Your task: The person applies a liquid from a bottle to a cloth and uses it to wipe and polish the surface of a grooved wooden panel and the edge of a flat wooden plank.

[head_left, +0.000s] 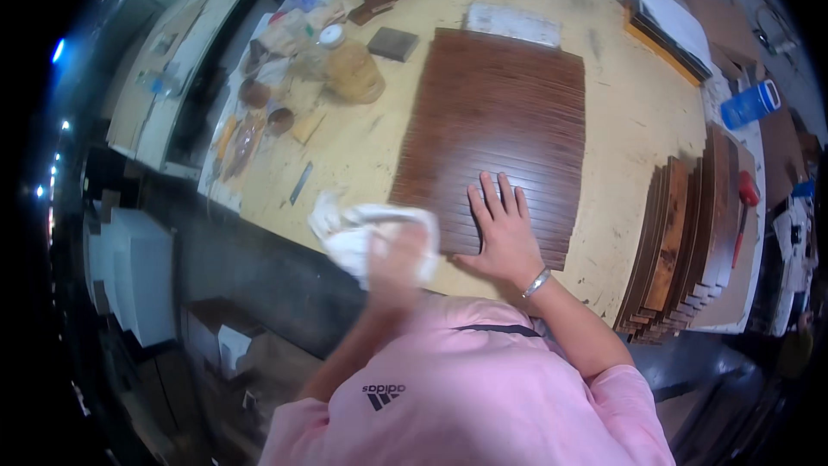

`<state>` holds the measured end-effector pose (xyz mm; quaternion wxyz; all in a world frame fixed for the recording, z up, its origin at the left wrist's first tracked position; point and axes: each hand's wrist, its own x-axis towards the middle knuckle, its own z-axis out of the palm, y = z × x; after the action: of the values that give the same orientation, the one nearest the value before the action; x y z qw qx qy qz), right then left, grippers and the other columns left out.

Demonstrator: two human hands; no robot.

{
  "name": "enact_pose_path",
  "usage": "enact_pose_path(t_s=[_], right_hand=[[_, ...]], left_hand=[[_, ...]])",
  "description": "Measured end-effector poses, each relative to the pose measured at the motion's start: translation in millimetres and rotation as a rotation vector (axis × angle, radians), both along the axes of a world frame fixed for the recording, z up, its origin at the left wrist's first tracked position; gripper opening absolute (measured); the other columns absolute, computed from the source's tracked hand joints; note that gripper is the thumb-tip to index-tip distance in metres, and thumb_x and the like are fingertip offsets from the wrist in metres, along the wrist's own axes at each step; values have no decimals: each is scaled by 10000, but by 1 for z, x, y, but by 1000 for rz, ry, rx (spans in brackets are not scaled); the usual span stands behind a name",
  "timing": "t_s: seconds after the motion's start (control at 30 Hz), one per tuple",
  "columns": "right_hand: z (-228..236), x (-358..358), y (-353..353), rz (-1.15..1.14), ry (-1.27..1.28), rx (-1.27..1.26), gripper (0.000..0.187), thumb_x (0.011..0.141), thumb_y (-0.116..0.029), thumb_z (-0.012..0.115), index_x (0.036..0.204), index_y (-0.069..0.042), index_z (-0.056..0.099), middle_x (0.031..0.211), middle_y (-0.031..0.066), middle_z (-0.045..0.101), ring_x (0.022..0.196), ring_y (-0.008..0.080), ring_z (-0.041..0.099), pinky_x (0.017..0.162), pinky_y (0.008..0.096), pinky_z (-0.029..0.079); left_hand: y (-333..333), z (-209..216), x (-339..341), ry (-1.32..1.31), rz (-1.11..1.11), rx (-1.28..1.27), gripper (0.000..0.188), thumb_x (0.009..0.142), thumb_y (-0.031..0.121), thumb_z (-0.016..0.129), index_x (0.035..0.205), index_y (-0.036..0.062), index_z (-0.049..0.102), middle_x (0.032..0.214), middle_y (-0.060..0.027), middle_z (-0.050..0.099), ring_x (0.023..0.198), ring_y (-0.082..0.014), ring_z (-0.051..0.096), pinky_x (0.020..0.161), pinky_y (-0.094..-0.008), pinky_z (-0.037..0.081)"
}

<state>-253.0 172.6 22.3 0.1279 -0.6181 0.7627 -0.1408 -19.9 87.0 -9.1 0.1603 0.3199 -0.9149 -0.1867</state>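
Now the left hand (pixel 398 255) grips a white cloth (pixel 341 229), fingers blurred, beside the brown strips (pixel 496 103) lined up on the table (pixel 617 164); the right hand (pixel 504 237) lies open on them. Good wiping probably wants even strokes lengthwise, rows held steady. Counting: one cloth, one capped jar (pixel 355 78), one grey block (pixel 392 44), strips too many to tally.

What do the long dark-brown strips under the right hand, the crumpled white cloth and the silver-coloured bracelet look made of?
Long dark-brown strips: probably satin-coated wood, given streaky grain and soft sheen; laminate is possible.
Crumpled white cloth: seemingly matte fabric, from its loose folds; blur hides the weave.
Silver-coloured bracelet: likely polished metal, judging by its glints.
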Motion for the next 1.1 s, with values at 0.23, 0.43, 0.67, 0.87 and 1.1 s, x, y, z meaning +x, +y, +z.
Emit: enact_pose_path(t_s=[0.23,0.43,0.67,0.87,1.1], right_hand=[[0,-5,5,9,-9,-26,1129,660,-550,831,1539,-31,350,1623,240,258,1498,462,214,1202,592,202],[-4,-7,2,8,-47,-80,1129,654,-534,845,1534,-26,353,1627,234,252,1496,457,221,1206,579,202],[-7,-11,7,3,-61,-81,1118,662,-537,840,1532,-26,357,1626,238,251,1498,449,224,1207,578,202],[-8,-11,7,21,-57,-88,1120,664,-557,832,1533,-31,360,1625,230,257,1503,442,220,1208,576,202],[-5,-11,6,2,-90,-57,1125,658,-556,837,1538,-45,358,1628,215,259,1504,435,214,1207,575,204]], left_hand=[[-46,-7,32,-132,408,-71,408,890,64,616,1297,65,649,1387,-167,607,1367,-332,502,1173,-598,232],[2,-2,-21,-23,211,-74,575,815,-7,606,1386,55,570,1491,-109,525,1429,-307,433,1189,-598,203],[16,12,-2,-162,193,-91,449,923,144,585,1369,93,606,1475,-62,554,1397,-280,474,1193,-608,180],[-45,23,-21,-14,323,89,422,859,91,688,1280,110,666,1373,-88,632,1290,-290,571,1141,-537,323],[-15,1,-18,107,13,-165,296,923,198,593,1167,94,725,1225,-87,712,1196,-288,649,1117,-542,346]])
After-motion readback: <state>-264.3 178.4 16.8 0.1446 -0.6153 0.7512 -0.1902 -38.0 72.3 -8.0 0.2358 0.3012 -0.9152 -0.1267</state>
